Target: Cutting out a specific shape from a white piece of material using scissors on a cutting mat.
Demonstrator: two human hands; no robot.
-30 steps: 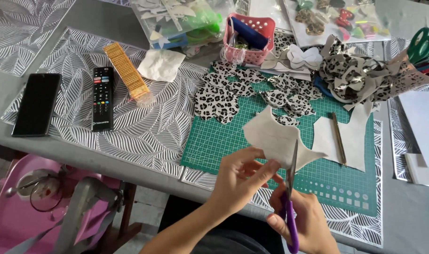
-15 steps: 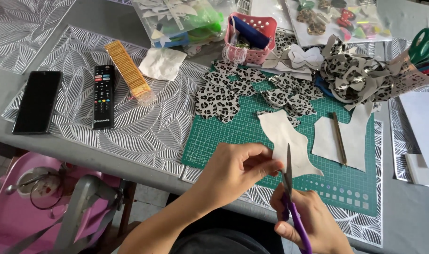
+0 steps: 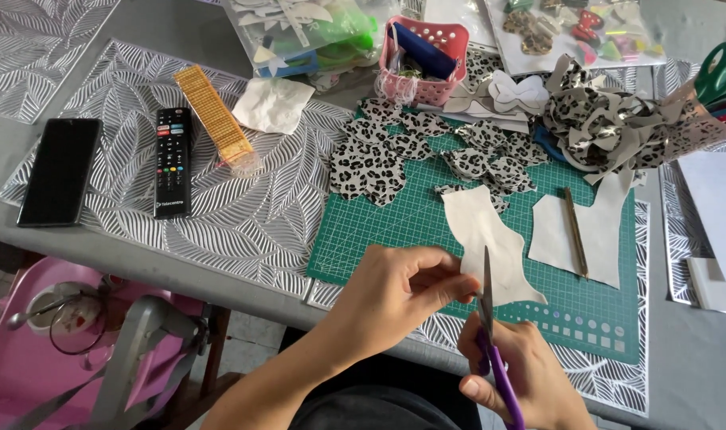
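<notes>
My left hand (image 3: 399,291) pinches the lower left edge of a cream, wavy-edged piece of fabric (image 3: 490,243) held over the green cutting mat (image 3: 379,231). My right hand (image 3: 522,382) grips purple-handled scissors (image 3: 490,334) with the blades pointing up into the fabric's lower edge, right beside my left fingers. Several cut leopard-print shapes (image 3: 379,163) lie on the far half of the mat. A second cream piece (image 3: 598,231) lies to the right with a thin pencil-like stick (image 3: 575,231) on it.
A pink basket (image 3: 427,56), a heap of leopard-print scraps (image 3: 610,119) and clear bags (image 3: 299,32) line the back. A black phone (image 3: 60,171), remote control (image 3: 172,163), gold strip (image 3: 216,119) and crumpled tissue (image 3: 274,103) lie on the left placemat. A pink chair (image 3: 100,350) stands below the table edge.
The cream piece has turned and dropped lower toward the mat. My left hand has shifted its pinch along the edge, and the scissors have moved further up into the fabric.
</notes>
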